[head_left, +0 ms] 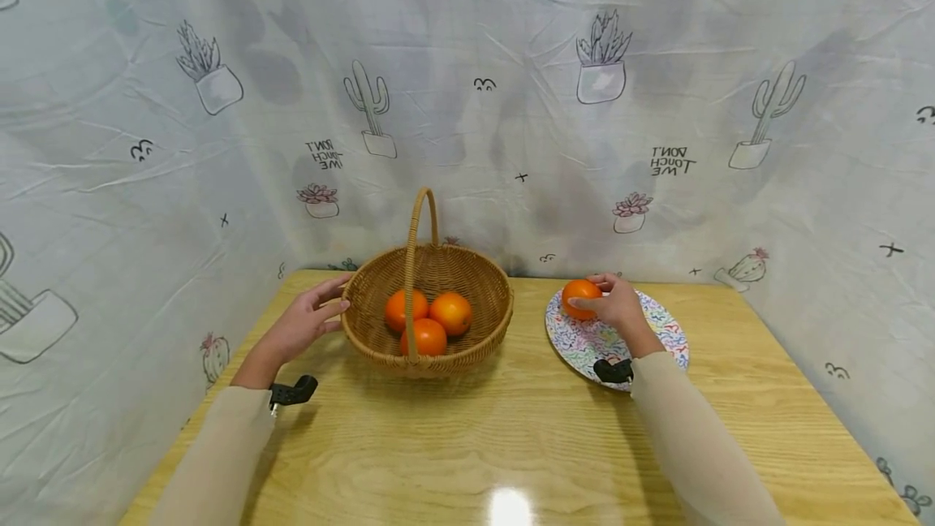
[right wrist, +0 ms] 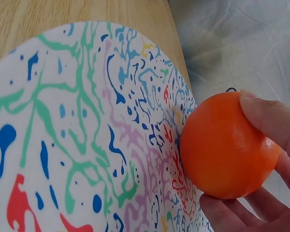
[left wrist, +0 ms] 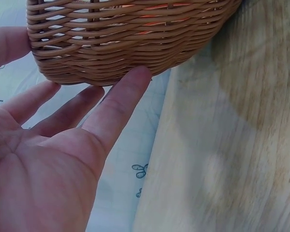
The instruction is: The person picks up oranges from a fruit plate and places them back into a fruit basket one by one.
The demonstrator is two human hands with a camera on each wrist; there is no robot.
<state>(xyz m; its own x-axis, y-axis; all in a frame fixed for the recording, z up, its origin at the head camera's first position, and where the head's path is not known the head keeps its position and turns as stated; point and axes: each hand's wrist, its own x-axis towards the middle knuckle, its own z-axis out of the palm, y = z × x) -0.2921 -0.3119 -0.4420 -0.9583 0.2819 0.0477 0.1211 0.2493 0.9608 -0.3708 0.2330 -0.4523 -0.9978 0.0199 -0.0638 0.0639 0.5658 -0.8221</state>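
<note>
A wicker basket (head_left: 467, 357) with a tall handle stands at the back of the table, with three oranges (head_left: 450, 313) inside. My left hand (head_left: 303, 323) touches the basket's left side, its fingers spread against the weave (left wrist: 121, 48); in the left wrist view the left hand (left wrist: 53, 159) shows its palm and extended fingers. To the right, my right hand (head_left: 617, 307) grips another orange (head_left: 579, 299) at the left rear of a patterned round plate (head_left: 657, 323). The right wrist view has this orange (right wrist: 227, 145) between thumb and fingers, close against the plate's surface (right wrist: 87, 121).
The wooden table (head_left: 438, 445) spreads out in front of both basket and plate. A pale curtain (head_left: 511, 104) with cactus prints hangs close behind and at the sides. Each wrist carries a black camera mount (head_left: 294, 390).
</note>
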